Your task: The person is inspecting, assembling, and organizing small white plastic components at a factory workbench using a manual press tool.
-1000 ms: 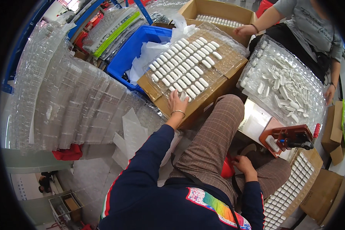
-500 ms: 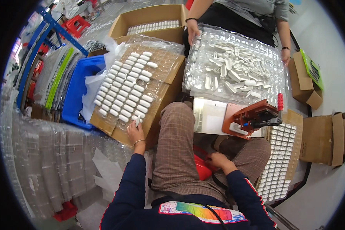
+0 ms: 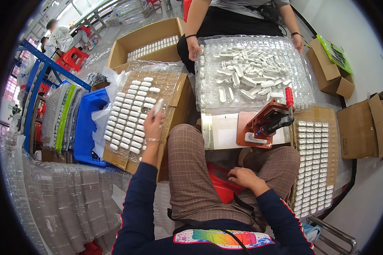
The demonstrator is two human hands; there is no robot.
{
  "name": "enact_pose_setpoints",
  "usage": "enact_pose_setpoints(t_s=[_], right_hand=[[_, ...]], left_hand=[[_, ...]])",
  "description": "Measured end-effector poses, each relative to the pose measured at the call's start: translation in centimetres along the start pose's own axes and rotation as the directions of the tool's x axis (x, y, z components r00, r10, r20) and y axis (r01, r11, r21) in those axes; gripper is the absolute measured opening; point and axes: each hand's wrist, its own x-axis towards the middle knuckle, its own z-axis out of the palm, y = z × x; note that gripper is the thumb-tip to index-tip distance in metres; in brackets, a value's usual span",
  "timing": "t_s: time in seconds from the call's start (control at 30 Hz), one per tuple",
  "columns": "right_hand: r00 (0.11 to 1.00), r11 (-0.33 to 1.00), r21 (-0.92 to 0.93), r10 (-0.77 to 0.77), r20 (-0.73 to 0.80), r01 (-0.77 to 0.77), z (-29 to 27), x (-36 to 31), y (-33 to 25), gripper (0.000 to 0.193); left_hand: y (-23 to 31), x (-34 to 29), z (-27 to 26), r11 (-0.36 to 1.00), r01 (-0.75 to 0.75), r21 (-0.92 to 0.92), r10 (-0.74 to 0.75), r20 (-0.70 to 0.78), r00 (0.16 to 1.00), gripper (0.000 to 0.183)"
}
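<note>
My left hand pinches a blurred white oblong casing between its fingers, over the right part of a clear blister tray holding rows of similar casings, atop the left cardboard box. My right hand rests near the right thigh; I cannot tell whether its curled fingers grip anything.

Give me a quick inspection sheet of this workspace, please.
Surface: cardboard box bearing a clear plastic tray.
Job's things: white oval piece in the left hand; rows of white oval pieces on the tray; red-handled lever press.
Clutter: loose white shells heaped on other clear plastic; blue bin.
Hands: left pinches the piece beside the rows; right hand at the lap, grip unclear.
Cables: thin black cord or strap across the wearer's top.
Surroundings: co-worker's hand, red stool, open carton.
</note>
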Motion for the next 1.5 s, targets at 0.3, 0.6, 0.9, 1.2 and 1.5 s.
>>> enact_pose_setpoints(t_s=[0.3, 0.6, 0.9, 1.2, 1.5], right_hand=[[0.999, 1.0, 0.027, 0.011, -0.052, -0.01, 1.1, -0.6, -0.2, 0.026], [0.995, 0.996, 0.022, 0.092, -0.025, -0.091, 1.8, -0.8, 2.0, 0.025], [0.845, 0.906, 0.386, 0.064, -0.531, 0.174, -0.1, -1.6, 3.3, 0.021], [0.075, 0.656, 0.725, 0.729, -0.681, 0.211, -4.6, 0.9, 9.1, 0.038], [0.377, 0.936, 0.351, 0.331, -0.865, -0.016, -5.9, 5.0, 11.2, 0.049]], left_hand=[[2.2, 5.6, 17.1, 0.791, -0.332, 0.514, 0.122, 0.399, 0.909, 0.032], [1.5, 1.4, 18.2, 0.5, -0.587, 0.636, 0.38, 0.448, 0.809, 0.059], [-2.5, -0.8, 12.6, 0.743, -0.273, 0.611, 0.168, 0.225, 0.96, 0.079], [-5.0, -8.0, 13.9, 0.857, -0.386, 0.342, 0.306, 0.267, 0.914, 0.076], [-1.5, -10.8, 21.8, 0.898, -0.433, 0.074, 0.287, 0.648, 0.705, 0.079]])
